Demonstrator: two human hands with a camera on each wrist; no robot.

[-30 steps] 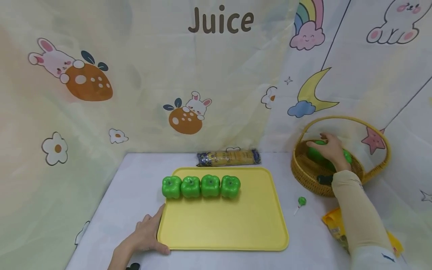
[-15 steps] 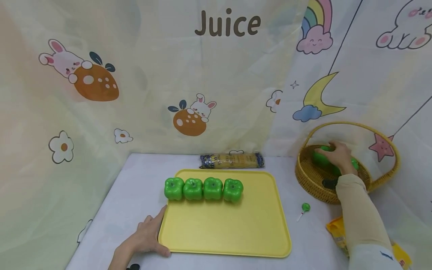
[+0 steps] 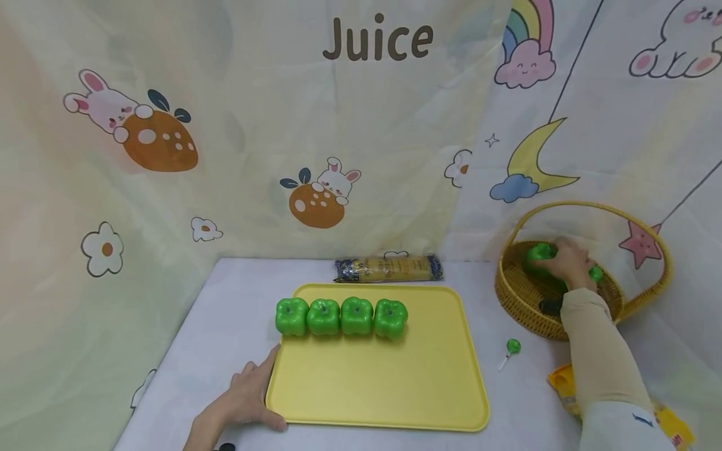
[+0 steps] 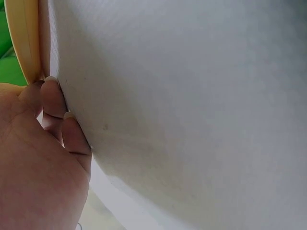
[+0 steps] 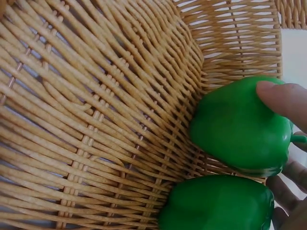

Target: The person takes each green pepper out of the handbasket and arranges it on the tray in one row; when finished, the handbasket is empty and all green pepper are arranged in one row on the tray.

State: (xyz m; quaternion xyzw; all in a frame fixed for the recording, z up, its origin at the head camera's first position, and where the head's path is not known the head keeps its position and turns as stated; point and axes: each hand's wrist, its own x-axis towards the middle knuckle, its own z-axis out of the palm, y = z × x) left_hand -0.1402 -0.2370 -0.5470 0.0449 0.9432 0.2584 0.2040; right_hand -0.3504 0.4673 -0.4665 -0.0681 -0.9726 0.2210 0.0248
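Observation:
In the basket [image 3: 521, 307] at the right, my right hand [image 3: 571, 262] grips a green bell pepper [image 3: 539, 255]. The right wrist view shows my thumb [image 5: 283, 99] on its side and fingers near its stem end; a second bell pepper [image 5: 218, 203] lies beside it on the wicker. My left hand [image 3: 245, 391] holds the near left corner of the yellow tray [image 3: 378, 382], thumb at the front edge and fingers along the left edge. Its curled fingers [image 4: 74, 136] touch the white tabletop in the left wrist view. Several bell peppers [image 3: 356, 315] stand in a row across the tray's far left part.
Behind the tray lies a long clear packet of noodles [image 3: 389, 268]. A green lollipop [image 3: 512, 346] lies between tray and basket. A yellow bag [image 3: 564, 382] is partly under the right forearm. The basket's tall handle [image 3: 586, 203] arches over the right hand.
The head view has shifted slightly. In the basket, my right hand has closed round the bell pepper, which now shows more of its top. The left hand stays at the tray.

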